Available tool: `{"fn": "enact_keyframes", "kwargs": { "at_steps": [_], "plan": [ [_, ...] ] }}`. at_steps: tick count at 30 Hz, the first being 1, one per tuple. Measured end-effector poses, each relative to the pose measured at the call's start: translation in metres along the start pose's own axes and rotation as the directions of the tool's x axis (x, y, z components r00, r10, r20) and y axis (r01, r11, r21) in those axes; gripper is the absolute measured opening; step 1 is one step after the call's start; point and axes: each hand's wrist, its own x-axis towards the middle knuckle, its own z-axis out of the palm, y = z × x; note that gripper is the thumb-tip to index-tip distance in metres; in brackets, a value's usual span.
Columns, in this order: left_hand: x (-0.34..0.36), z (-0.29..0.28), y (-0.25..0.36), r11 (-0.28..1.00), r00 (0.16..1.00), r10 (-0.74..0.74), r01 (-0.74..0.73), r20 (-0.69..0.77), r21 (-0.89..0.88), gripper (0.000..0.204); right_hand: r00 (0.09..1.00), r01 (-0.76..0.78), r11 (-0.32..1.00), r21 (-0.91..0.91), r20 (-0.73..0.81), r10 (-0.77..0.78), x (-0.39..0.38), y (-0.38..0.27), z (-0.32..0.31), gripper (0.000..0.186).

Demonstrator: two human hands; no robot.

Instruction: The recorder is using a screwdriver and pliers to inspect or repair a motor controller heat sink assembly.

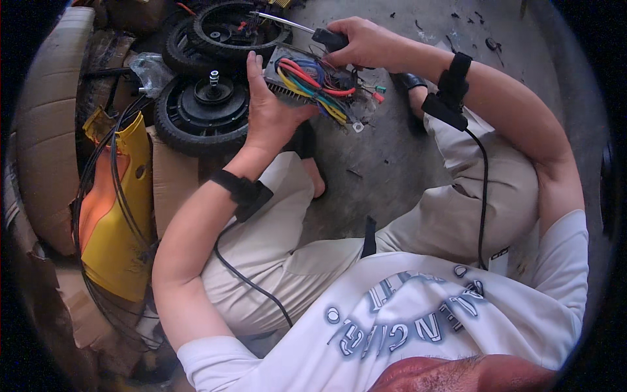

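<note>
A grey finned metal box (279,63), which looks like a motor controller, is held up at the far middle with my left hand (268,111) gripping its near left side. A bundle of coloured wires (313,81), red, yellow, green and blue, lies looped across the box, with small connectors hanging off its right end. My right hand (369,44) is closed round the black handle of a screwdriver (331,40), just beyond the box. The screwdriver's shaft points left, over a wheel. Part of the right fingers and the underside of the box are hidden.
Black wheels with tyres (202,111) are piled at the far left. Nearby are a yellow and orange panel (121,209), black cables (81,196) and cardboard (49,130). Small debris and a black round piece (491,44) lie on the concrete floor (392,176). My knees flank the work.
</note>
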Motion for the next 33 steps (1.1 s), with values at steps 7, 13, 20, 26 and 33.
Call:
{"fn": "enact_keyframes", "kwargs": {
  "at_steps": [7, 13, 20, 26, 33],
  "plan": [
    [0.004, -0.019, -0.002, 0.989, 0.995, 0.002, 0.013, 0.098, -0.145, 0.128, 0.982, 0.17, 0.985, -0.033, -0.078, -0.172, 0.003, 0.015, 0.0, 0.031],
    [-0.001, -0.012, 0.006, 0.962, 0.97, -0.214, 0.229, 0.112, -0.145, 0.091, 0.984, 0.168, 0.977, -0.135, -0.034, -0.174, 0.012, 0.012, -0.004, 0.027],
    [0.004, -0.021, 0.002, 0.997, 0.993, -0.072, 0.074, 0.097, -0.017, 0.096, 0.89, 0.367, 0.813, -0.452, -0.083, -0.448, 0.028, 0.011, -0.011, 0.041],
    [0.0, -0.021, -0.015, 0.995, 0.99, 0.098, -0.096, 0.103, -0.019, 0.103, 0.871, 0.415, 0.76, -0.501, -0.024, -0.491, 0.022, -0.002, -0.005, 0.038],
    [0.011, -0.015, 0.007, 0.983, 0.996, 0.067, -0.077, 0.061, 0.165, 0.088, 0.891, 0.29, 0.748, -0.597, -0.116, -0.438, 0.021, -0.008, -0.026, 0.03]
  ]
}}
